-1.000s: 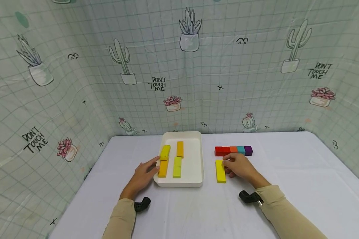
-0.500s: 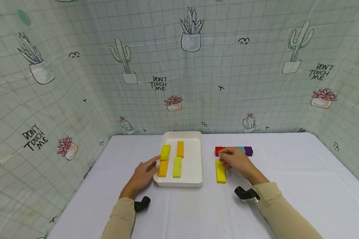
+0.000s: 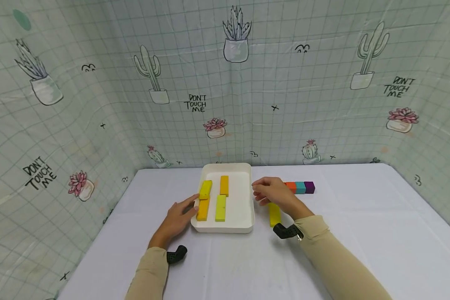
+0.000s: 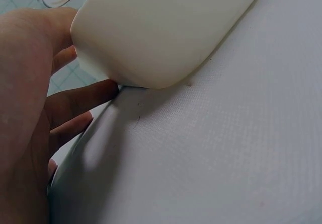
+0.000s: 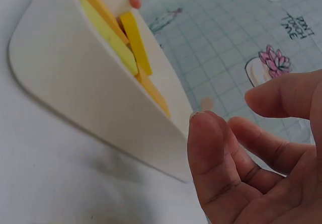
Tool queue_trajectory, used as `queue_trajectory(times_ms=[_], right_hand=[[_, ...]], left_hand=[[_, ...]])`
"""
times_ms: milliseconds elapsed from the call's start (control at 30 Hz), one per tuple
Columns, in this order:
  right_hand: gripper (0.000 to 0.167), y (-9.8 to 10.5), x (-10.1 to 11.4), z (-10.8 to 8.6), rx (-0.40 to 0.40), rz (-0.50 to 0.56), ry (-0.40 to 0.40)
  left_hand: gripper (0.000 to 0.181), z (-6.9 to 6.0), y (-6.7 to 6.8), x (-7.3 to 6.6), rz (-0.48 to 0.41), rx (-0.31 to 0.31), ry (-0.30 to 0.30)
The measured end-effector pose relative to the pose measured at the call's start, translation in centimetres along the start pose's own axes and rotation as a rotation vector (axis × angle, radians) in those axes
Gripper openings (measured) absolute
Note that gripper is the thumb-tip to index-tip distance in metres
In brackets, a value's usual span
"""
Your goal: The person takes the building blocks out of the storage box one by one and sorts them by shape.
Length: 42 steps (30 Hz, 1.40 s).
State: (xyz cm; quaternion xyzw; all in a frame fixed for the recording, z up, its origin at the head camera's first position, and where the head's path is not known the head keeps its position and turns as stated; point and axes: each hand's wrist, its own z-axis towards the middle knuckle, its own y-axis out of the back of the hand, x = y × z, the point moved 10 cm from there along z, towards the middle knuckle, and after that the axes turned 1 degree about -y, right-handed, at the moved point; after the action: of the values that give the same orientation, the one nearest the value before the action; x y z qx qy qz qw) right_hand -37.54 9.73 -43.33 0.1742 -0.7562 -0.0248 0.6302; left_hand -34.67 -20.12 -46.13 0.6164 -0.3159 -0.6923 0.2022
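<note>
A shallow white tray (image 3: pixel 240 204) holds yellow, orange and lime blocks. My left hand (image 3: pixel 176 221) touches the tray's left side, its fingers fairly straight against the wall; in the left wrist view, fingertips (image 4: pixel 108 88) meet the tray's underside corner. Nearest to it inside lie an orange block (image 3: pixel 203 209) and a yellow block (image 3: pixel 205 189). To their right are another orange block (image 3: pixel 224 186) and a lime block (image 3: pixel 220 208). My right hand (image 3: pixel 275 193) hovers by the tray's right rim, holding nothing, thumb and fingers apart (image 5: pixel 261 153). Beneath its wrist, a loose yellow block (image 3: pixel 274 213) is partly hidden.
Behind the right hand runs a row of blocks, with orange-red (image 3: pixel 291 188), teal (image 3: pixel 300 187) and purple (image 3: pixel 309 187) ones visible. A white cloth covers the table (image 3: pixel 225 266). A printed cactus curtain (image 3: pixel 322 91) rises behind and at both sides.
My right hand has left the loose yellow block and moved left and slightly away to the tray's right rim, now hiding the red blocks. My left hand stays at the tray.
</note>
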Motion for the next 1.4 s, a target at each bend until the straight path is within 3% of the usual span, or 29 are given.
queue_trajectory(times_ms=[767,1067,1400], right_hand=[[0.036,-5.4,2.9,2.9,0.093,0.040,0.005],[0.032,-7.9,2.9,3.9,0.138,-0.041,-0.005],[0.024,-9.3,1.8,4.3,0.136,-0.149,-0.054]], left_hand=[[0.051,0.2,0.5,0.1,-0.007,-0.006,-0.019],[0.051,-0.1,0.4,0.3,0.006,-0.002,-0.015],[0.051,0.0,0.0,0.1,-0.008,0.002,-0.008]])
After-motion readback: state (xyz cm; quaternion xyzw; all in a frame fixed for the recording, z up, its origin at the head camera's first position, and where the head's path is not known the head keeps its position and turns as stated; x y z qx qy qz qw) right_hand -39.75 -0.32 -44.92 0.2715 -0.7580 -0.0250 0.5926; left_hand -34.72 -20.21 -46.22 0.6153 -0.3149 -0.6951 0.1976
